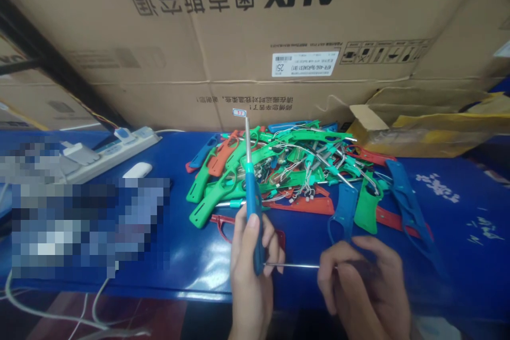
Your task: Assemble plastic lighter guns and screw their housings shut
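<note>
The left hand point(247, 263), grip closed, is holding a blue lighter point(250, 186) upright above the table point(199, 265); the right hand point(360, 284), likewise closed, is clasping a screwdriver point(297, 265) against the lighter's handle

Lighter point(251, 178) has smooth plastic handle point(252, 196), polished metal tube point(248, 141). Screwdriver shaft point(297, 265) is shiny metal. Bench point(199, 271) looks smooth, glossy. Big box point(223, 48) is matt cardboard; small box point(369, 118), cardboard with glossy tape point(442, 121).

Left hand point(244, 260) is holding a blue lighter point(250, 186) upright; right hand point(364, 276) is pointing a metal rod point(295, 265) at it; lighter parts point(292, 177) are lying beyond.
</note>
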{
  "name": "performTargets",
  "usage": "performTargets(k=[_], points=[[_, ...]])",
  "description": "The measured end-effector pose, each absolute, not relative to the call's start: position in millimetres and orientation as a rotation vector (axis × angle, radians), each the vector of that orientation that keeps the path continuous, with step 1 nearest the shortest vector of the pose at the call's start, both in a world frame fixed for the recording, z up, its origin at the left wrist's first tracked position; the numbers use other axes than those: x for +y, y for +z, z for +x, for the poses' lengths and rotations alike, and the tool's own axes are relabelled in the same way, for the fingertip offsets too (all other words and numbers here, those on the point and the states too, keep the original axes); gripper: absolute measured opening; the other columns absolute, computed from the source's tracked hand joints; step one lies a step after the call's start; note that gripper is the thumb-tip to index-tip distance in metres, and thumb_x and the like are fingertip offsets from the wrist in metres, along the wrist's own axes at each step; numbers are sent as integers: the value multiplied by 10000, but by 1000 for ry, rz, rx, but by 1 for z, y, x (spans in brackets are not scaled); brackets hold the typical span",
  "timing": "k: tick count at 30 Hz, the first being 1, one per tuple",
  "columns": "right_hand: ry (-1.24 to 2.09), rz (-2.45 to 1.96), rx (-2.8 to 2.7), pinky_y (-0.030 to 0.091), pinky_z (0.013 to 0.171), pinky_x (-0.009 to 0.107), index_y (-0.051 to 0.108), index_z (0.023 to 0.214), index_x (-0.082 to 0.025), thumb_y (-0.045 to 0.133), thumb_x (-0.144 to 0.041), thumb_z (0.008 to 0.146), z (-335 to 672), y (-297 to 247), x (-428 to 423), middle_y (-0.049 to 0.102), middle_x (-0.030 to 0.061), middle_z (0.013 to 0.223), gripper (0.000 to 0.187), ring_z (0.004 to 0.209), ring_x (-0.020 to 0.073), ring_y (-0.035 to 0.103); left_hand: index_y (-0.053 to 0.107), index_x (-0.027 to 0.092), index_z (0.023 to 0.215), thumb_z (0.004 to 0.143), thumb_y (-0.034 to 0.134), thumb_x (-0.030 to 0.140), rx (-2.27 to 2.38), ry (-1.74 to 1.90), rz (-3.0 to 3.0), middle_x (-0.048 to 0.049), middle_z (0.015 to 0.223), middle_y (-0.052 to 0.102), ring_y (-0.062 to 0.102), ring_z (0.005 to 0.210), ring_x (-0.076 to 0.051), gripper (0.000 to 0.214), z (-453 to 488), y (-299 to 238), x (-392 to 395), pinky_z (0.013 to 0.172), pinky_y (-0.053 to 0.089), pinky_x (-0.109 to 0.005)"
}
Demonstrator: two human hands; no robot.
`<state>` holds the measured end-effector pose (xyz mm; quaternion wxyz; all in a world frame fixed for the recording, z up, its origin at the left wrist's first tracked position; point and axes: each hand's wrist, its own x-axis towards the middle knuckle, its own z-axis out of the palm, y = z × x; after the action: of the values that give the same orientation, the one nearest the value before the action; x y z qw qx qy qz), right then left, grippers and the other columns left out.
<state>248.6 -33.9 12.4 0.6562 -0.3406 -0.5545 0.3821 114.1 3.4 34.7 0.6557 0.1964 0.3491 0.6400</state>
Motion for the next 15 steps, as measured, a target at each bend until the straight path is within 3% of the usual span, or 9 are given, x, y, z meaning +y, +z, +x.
performTargets(k=[4, 7, 11, 15], points=[[814, -744, -1265, 542, 456, 209, 573, 1251, -339, 442, -182, 1067, 248, 15, -31, 697, 2, 847, 275, 510, 95, 632, 522, 234, 1091, 1015, 583, 376, 840, 1426, 484, 79, 708, 389, 254, 442, -41, 172, 116, 36, 3, 445, 310, -192], [855, -689, -1296, 556, 442, 253, 589, 1244, -348, 424, -296, 1080, 245, 17, -31, 715, 16, 850, 239, 516, 129, 653, 528, 223, 1073, 1030, 550, 394, 832, 1430, 494, 73, 712, 391, 245, 442, -44, 178, 116, 37, 4, 440, 313, -198], [657, -1003, -1019, 460, 372, 177, 591, 1211, -309, 513, -215, 1051, 224, 16, -41, 724, -4, 821, 202, 415, 63, 533, 536, 218, 1041, 1044, 519, 425, 831, 1411, 510, 69, 716, 392, 249, 441, -48, 208, 116, 36, 6, 442, 336, -210], [544, -1115, -1019, 463, 371, 173, 600, 1195, -288, 584, -145, 1005, 219, 13, -45, 744, -3, 836, 238, 409, 53, 535, 552, 216, 1039, 1029, 544, 453, 853, 1401, 507, 69, 709, 400, 258, 427, -52, 237, 117, 36, 5, 435, 370, -222]])
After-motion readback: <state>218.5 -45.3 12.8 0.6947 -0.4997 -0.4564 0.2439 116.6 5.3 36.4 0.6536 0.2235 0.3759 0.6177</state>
